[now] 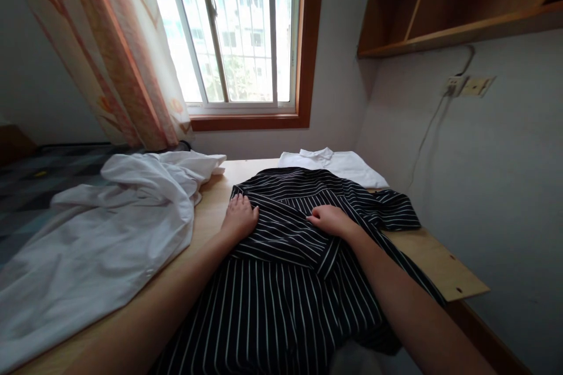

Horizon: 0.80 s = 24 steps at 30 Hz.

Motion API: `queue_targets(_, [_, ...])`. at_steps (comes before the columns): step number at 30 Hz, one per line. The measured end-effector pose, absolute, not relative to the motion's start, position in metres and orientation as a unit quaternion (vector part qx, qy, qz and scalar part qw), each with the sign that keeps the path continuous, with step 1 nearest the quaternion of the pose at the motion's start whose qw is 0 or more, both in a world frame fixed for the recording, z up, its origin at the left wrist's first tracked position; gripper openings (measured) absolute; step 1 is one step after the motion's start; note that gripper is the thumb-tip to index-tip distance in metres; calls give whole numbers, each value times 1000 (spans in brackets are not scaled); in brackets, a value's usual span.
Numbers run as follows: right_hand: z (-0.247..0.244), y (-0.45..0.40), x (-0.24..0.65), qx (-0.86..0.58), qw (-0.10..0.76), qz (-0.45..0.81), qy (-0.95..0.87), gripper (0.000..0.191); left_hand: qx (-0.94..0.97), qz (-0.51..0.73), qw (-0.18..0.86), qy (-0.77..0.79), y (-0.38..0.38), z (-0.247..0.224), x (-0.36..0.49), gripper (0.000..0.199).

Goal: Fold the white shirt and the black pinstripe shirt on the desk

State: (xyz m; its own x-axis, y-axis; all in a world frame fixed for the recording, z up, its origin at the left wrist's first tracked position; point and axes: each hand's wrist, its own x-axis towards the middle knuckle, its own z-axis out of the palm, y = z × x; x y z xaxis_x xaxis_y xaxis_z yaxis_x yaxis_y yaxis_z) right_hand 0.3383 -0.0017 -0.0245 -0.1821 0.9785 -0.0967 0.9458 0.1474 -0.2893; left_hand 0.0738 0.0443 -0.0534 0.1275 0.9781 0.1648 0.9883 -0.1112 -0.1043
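Note:
A black shirt with white stripes [281, 293] lies spread over the wooden table, its lower part reaching the near edge. One sleeve is folded across its middle, with the cuff pointing toward me; the other sleeve sticks out to the right. My left hand [240, 215] rests flat on the shirt's upper left edge, fingers spread a little. My right hand [326, 220] is on the folded sleeve near the centre, fingers curled and pressed together on the striped cloth.
A crumpled white garment [132, 234] covers the table's left side. A folded white shirt [352, 168] lies at the back. The table's right corner [440, 263] shows bare wood. A window, curtain [127, 53], wall shelf [440, 26] and socket [477, 86] surround it.

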Motion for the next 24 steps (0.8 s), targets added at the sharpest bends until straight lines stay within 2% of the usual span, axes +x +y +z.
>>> queue_targets(8, [-36,-5,317,-633,120,103,-758,32,-759,0,41,-650,60,-47,42,82])
queue_targets(16, [-37,-4,312,-591,115,116,-790,37,-748,36,-2,-663,66,-24,46,88])
queue_targets(19, [-36,-4,313,-606,121,100,-779,42,-741,4,17,-671,63,-21,76,82])
queue_targets(24, [-37,0,321,-653,175,7,-737,32,-731,-43,17,-681,41,-43,118,74])
